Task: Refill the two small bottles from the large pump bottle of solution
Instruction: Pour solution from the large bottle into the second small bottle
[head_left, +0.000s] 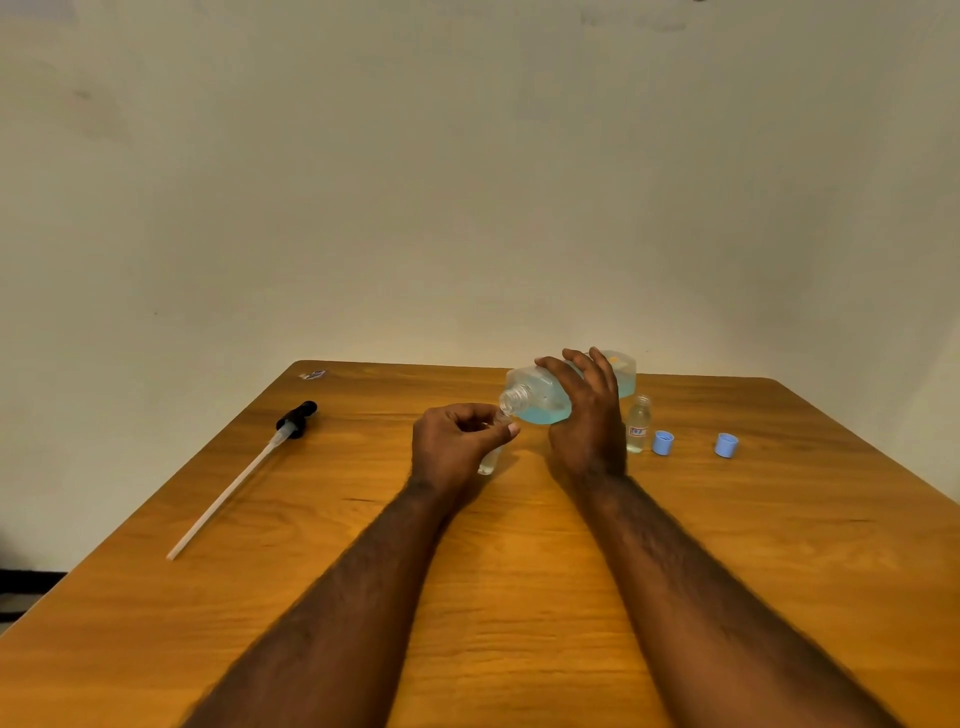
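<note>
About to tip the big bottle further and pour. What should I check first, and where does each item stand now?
1. Pump off: ok, the pump lies on the table, left side.
2. Right hand grips the tilted large bottle: ok.
3. Left hand holds a small bottle at its neck: ok.
4. Mouths lined up: cannot tell, fingers hide the small one.
5. Both blue caps off, on the table: ok.
6. Second small bottle upright beside the caps: ok.
</note>
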